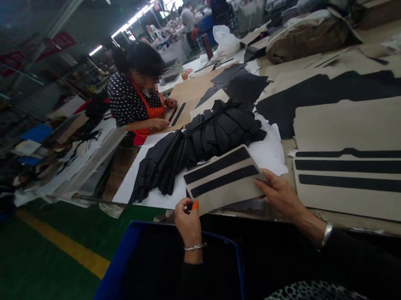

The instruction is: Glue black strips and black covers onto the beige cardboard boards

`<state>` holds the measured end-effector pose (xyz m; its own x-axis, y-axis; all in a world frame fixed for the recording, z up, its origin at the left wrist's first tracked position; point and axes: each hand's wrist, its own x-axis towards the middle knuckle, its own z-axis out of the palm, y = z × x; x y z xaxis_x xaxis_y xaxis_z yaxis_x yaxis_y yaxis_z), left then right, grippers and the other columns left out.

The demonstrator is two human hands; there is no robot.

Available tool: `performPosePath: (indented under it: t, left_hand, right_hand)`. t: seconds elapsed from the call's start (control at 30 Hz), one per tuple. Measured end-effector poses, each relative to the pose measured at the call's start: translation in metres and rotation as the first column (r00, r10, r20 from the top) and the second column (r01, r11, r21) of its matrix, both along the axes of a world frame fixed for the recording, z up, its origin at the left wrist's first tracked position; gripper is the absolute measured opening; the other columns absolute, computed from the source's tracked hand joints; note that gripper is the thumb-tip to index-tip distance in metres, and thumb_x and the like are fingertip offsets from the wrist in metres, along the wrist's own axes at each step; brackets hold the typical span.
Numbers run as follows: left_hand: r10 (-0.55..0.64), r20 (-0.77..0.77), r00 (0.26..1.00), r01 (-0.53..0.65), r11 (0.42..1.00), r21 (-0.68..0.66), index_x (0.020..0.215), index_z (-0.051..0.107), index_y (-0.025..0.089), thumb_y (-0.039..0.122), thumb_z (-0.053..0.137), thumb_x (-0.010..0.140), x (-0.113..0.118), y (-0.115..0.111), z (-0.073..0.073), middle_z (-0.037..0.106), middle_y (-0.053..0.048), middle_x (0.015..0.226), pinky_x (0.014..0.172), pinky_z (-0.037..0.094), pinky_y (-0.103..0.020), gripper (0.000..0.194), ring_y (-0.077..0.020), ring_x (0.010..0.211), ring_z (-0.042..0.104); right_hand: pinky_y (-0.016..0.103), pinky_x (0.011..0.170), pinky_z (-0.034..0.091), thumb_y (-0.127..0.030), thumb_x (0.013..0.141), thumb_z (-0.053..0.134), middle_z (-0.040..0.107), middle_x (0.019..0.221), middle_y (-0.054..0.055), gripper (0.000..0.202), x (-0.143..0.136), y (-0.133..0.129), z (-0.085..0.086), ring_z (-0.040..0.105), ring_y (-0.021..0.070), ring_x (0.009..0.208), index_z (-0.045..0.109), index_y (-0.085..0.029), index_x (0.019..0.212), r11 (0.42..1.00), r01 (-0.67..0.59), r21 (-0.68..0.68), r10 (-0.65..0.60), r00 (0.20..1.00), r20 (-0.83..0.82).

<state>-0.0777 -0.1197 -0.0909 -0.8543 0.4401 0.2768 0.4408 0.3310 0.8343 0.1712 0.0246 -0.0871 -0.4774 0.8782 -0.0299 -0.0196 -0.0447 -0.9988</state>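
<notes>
Head feed. I have the panel point(231, 194) held up at the near edge of the table, tilted, in front of the pile point(216, 132) of dark strips. Two black bands point(224, 180) run along its face.

Right hand point(282, 192): thumb on the face near the right end, fingers behind; I read it as clamped on the panel. Left hand point(189, 228): fingers curled in at the lower left corner, orange cover point(195, 205) on the thumb, pinching that corner; exact fingertip contact is partly hidden.

Below the left wrist is the blue bin point(105, 283), its inside too dark to read. To the right lie more banded panels point(350, 196). Across the table a co-worker point(133, 105) bends over another banded piece point(178, 115).

Risks, my judgement:
- Uneven pull between the hands could bow the panel, since it looks thin; a band edge might then lift.
- If the left pinch slips, that corner could drop towards the bin.
- Pushing the panel forward could snag the pile and drag loose strips along.
- The right thumb sits close to the lower band's end; sideways pressure there might shift or scuff it.
</notes>
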Motion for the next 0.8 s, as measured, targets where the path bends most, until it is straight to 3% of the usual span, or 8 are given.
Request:
performPosePath:
  t: [0.13, 0.23, 0.37, 0.47, 0.57, 0.7, 0.8]
  left_hand:
    - [-0.145, 0.290, 0.946, 0.072, 0.966, 0.247, 0.090, 0.059, 0.021, 0.032, 0.074, 0.074, 0.019, -0.011, 0.026, 0.071, -0.005, 0.098, 0.081, 0.057, -0.036, 0.025, -0.0215, 0.089, 0.070]
    - [-0.331, 0.483, 0.811, 0.123, 0.903, 0.411, 0.102, 0.057, 0.024, 0.028, 0.080, 0.070, 0.035, -0.017, 0.051, 0.072, -0.002, 0.093, 0.077, 0.059, -0.035, 0.039, -0.0207, 0.084, 0.072]
    - [-0.491, 0.623, 0.609, 0.245, 0.863, 0.441, 0.128, 0.058, 0.026, 0.034, 0.082, 0.072, 0.061, -0.015, 0.072, 0.073, -0.008, 0.117, 0.083, 0.062, -0.040, 0.061, -0.0269, 0.099, 0.073]
    - [-0.449, 0.727, 0.519, 0.280, 0.893, 0.352, 0.124, 0.066, 0.024, 0.043, 0.084, 0.071, 0.083, -0.007, 0.070, 0.074, -0.009, 0.120, 0.082, 0.064, -0.040, 0.059, -0.0298, 0.102, 0.073]
    - [-0.355, 0.813, 0.462, 0.337, 0.918, 0.210, 0.116, 0.070, 0.021, 0.036, 0.094, 0.058, 0.111, 0.004, 0.055, 0.079, -0.007, 0.105, 0.079, 0.065, -0.040, 0.064, -0.0299, 0.093, 0.075]
    - [-0.308, 0.858, 0.410, 0.426, 0.897, 0.119, 0.112, 0.072, 0.020, 0.029, 0.098, 0.046, 0.156, 0.017, 0.040, 0.080, -0.006, 0.096, 0.077, 0.066, -0.042, 0.071, -0.0310, 0.086, 0.077]
    - [-0.327, 0.870, 0.369, 0.512, 0.853, 0.103, 0.114, 0.071, 0.020, 0.028, 0.098, 0.047, 0.185, 0.028, 0.039, 0.080, -0.008, 0.100, 0.079, 0.065, -0.042, 0.073, -0.0319, 0.088, 0.077]
  right_hand:
    - [0.031, 0.062, 0.061, -0.050, 0.085, 0.069, 0.074, 0.113, 0.004, 0.044, 0.006, 0.001, 0.012, 0.068, 0.0234, 0.092, 0.065, -0.025, 0.122, 0.996, 0.033, -0.085, -0.045, 0.989, -0.139]
    - [0.027, 0.056, 0.057, -0.050, 0.081, 0.073, 0.075, 0.106, 0.004, 0.046, 0.020, 0.003, 0.023, 0.067, 0.0210, 0.084, 0.066, -0.024, 0.119, 0.986, 0.018, -0.165, -0.055, 0.974, -0.221]
    - [0.025, 0.055, 0.054, -0.048, 0.082, 0.074, 0.074, 0.100, 0.003, 0.045, 0.060, -0.003, 0.028, 0.065, 0.0177, 0.076, 0.066, -0.023, 0.118, 0.973, -0.016, -0.230, -0.037, 0.974, -0.225]
    - [0.031, 0.074, 0.058, -0.041, 0.084, 0.073, 0.074, 0.108, 0.003, 0.041, 0.107, -0.015, 0.027, 0.068, 0.0195, 0.090, 0.067, -0.024, 0.121, 0.966, -0.022, -0.258, -0.039, 0.972, -0.231]
    - [0.036, 0.090, 0.056, -0.033, 0.078, 0.079, 0.074, 0.119, 0.003, 0.050, 0.156, -0.029, 0.022, 0.068, 0.0223, 0.104, 0.065, -0.025, 0.125, 0.948, -0.004, -0.320, -0.068, 0.975, -0.214]
    - [0.037, 0.091, 0.056, -0.028, 0.069, 0.085, 0.075, 0.115, 0.002, 0.060, 0.211, -0.041, 0.008, 0.070, 0.0230, 0.102, 0.064, -0.025, 0.125, 0.898, 0.120, -0.424, -0.200, 0.968, -0.150]
    - [0.036, 0.089, 0.056, -0.030, 0.065, 0.088, 0.077, 0.110, 0.002, 0.061, 0.241, -0.046, -0.003, 0.071, 0.0228, 0.098, 0.065, -0.024, 0.122, 0.862, 0.151, -0.483, -0.258, 0.952, -0.164]
